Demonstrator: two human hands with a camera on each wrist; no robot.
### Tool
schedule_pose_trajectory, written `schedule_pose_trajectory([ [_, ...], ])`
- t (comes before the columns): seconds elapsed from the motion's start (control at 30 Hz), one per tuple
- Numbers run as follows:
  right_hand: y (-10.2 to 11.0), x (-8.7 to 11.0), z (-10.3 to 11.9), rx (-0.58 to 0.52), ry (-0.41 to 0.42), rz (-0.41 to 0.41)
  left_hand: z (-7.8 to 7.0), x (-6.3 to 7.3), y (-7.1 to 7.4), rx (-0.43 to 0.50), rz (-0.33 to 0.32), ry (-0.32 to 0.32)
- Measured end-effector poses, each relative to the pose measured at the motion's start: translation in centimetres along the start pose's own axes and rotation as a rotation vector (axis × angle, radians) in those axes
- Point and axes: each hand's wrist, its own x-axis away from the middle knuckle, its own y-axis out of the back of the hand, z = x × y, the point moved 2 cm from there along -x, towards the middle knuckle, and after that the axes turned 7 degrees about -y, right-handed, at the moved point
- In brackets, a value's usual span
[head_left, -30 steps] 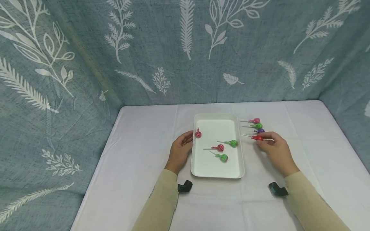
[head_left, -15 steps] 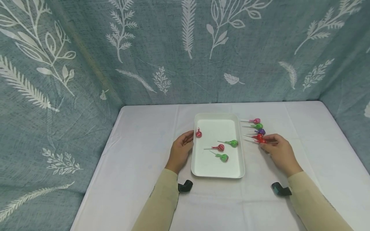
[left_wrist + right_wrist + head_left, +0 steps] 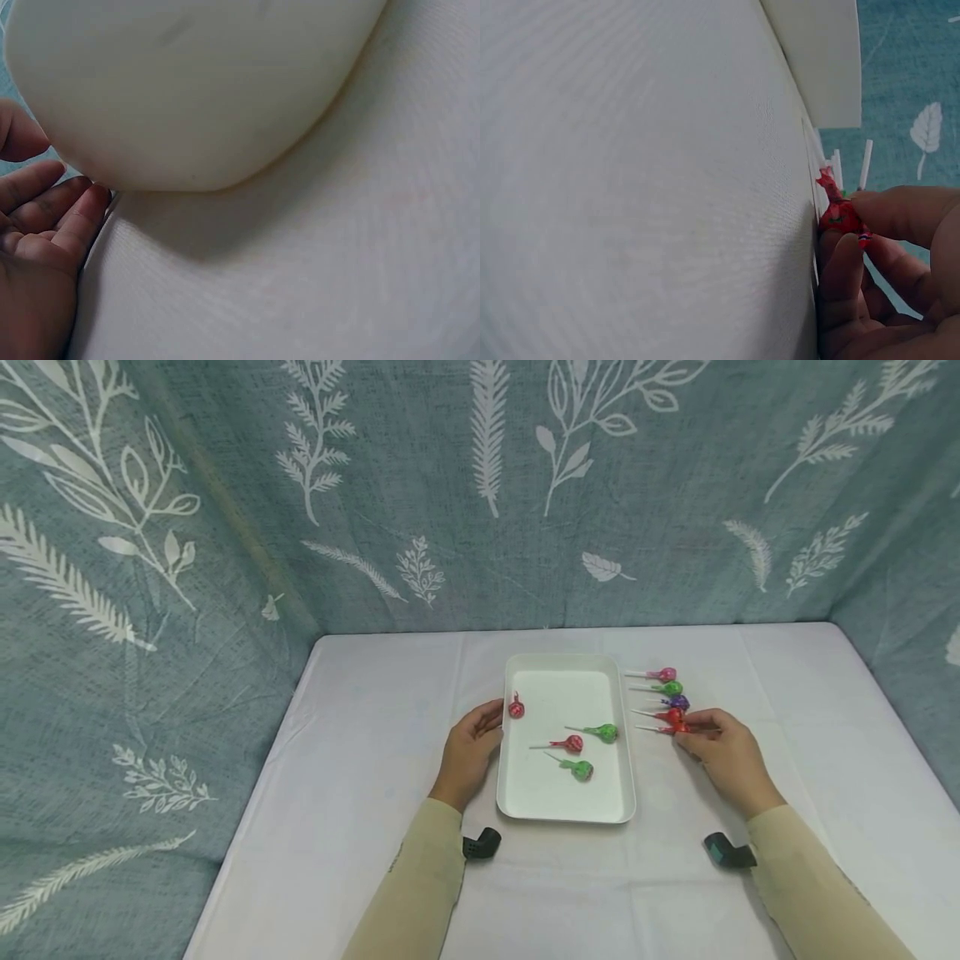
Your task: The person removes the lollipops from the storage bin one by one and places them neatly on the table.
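Your right hand pinches a red lollipop by its head, at the near end of the row of lollipops beside the white tray. You're probably aligning it; letting go calls for not nudging its neighbour. Your left hand, fingers loose, touches the tray's edge; there's room on the tablecloth nearer you.

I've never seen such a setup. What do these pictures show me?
No robot here: just a person's bare left hand and right hand. The wide picture comes from a camera worn on the head; the close ones from a camera on each wrist. On the white-covered table sits a white tray holding four lollipops, two red and two green. To its right, five more lie in a row. The left hand touches the tray's side, while the right hand pinches the row's nearest red lollipop.
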Motion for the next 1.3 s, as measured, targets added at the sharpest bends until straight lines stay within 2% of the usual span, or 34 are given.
schedule_pose_trajectory([
  [0.47,-0.27,0.41,0.03,0.001,0.014,-0.030,0.13,0.07,-0.02,-0.008,-0.003,-0.002],
  [0.9,-0.32,0.67,0.02,0.031,0.033,-0.016,0.34,0.11,0.20,0.005,0.002,-0.009],
  [1.3,-0.46,0.68,0.20,0.036,0.053,-0.048,0.23,0.15,0.33,0.009,0.006,-0.014],
])
